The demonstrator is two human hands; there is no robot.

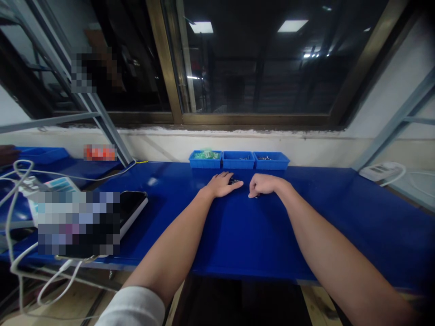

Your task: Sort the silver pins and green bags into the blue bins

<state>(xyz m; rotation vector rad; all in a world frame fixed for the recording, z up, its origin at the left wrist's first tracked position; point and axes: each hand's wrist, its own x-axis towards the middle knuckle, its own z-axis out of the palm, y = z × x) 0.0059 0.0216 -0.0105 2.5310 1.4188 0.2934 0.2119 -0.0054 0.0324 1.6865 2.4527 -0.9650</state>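
My left hand point(220, 184) lies flat on the blue table point(251, 244), fingers stretched out and thumb apart. Several small dark and shiny metal pieces point(234, 181) lie between its thumb and forefinger, too small to name. A little to the right, my right hand point(264, 184) is bent down at the wrist with its fingers curled together at the tabletop. A tiny dark piece point(256, 196) shows just under those fingertips; the rest of what they hold is hidden. Behind the hands stand three blue bins: a left bin point(205, 165), a middle bin point(238, 165) and a right bin point(273, 165).
Green-and-white contents point(206, 155) fill the left bin; small metal parts sit in the others. A dark-screened device point(134, 203) with white cables point(64, 267) lies at left. A white power strip point(380, 171) is at the right. Another person's hand point(8, 154) appears far left.
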